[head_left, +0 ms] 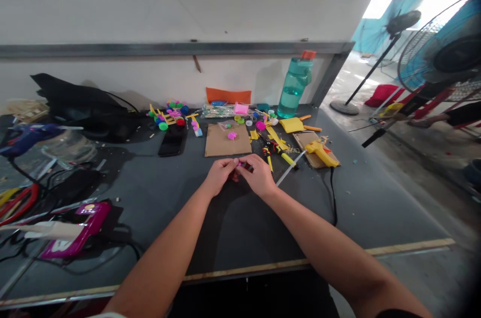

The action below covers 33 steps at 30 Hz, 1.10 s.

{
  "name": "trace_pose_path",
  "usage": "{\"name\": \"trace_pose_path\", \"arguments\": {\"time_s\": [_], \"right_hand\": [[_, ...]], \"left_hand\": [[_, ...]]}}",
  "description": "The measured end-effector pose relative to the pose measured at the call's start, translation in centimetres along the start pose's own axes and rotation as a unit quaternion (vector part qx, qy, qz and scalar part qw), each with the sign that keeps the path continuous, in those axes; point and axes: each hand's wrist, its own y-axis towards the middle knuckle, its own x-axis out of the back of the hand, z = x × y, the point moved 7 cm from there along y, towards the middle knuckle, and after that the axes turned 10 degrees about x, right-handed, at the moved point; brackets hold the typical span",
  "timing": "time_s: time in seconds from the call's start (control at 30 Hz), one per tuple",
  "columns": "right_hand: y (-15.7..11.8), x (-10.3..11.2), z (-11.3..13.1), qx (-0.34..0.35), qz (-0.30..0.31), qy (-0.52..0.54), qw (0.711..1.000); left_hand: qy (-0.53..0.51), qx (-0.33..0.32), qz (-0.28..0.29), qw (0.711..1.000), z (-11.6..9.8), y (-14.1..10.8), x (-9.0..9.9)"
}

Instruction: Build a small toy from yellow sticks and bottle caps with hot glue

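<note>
My left hand (220, 175) and my right hand (257, 174) meet over the dark table, fingertips pinched together around a small pink piece (239, 163). Most of that piece is hidden by the fingers, so its shape cannot be told. Just beyond the hands lies a square of brown cardboard (221, 145) with a bright pink piece (232, 135) on it. To the right of my right hand are yellow-and-black pliers (267, 155), a clear glue stick (291, 168) and a yellow glue gun (321, 152) resting on another cardboard piece.
A teal water bottle (295, 87) stands at the back right. A black phone (173, 140) lies left of the cardboard, near colourful small parts (169, 115). On the left are a magenta power strip (82, 228), a blue glue gun (32, 137) and cables. Fans (443, 57) stand at right.
</note>
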Motion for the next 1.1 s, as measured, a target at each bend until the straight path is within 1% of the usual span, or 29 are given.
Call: {"name": "trace_pose_path", "arguments": {"time_s": [0.17,0.37,0.47,0.6,0.7,0.9,0.97,1.1], "right_hand": [[0.1,0.0,0.4,0.03,0.0,0.001,1.0],[-0.3,-0.9,0.3,0.049,0.019,0.015,0.999],[-0.4,-1.1,-0.1,0.032,0.016,0.008,0.999],[-0.4,-0.7,-0.6,-0.004,-0.004,-0.003,1.0],[-0.2,-0.4,-0.3,0.001,-0.007,-0.003,1.0],[-0.1,-0.6,0.3,0.044,-0.001,0.004,0.999],[-0.2,-0.7,0.2,0.039,0.002,0.009,0.999],[-0.3,-0.6,-0.1,0.008,-0.007,0.007,1.0]], "left_hand": [[-0.007,0.004,0.003,1.0,-0.2,-0.1,-0.1],[-0.02,-0.008,0.01,1.0,-0.1,-0.2,0.0],[-0.025,-0.009,0.011,1.0,0.1,-0.3,0.1],[-0.016,-0.01,0.009,1.0,0.2,-0.4,0.0],[-0.013,-0.012,0.012,1.0,0.0,-0.5,-0.2],[-0.019,-0.012,0.013,1.0,-0.2,-0.5,-0.1],[-0.029,-0.005,0.01,1.0,-0.1,-0.5,0.1],[-0.043,0.004,0.008,0.999,0.1,-0.5,0.0]]}}
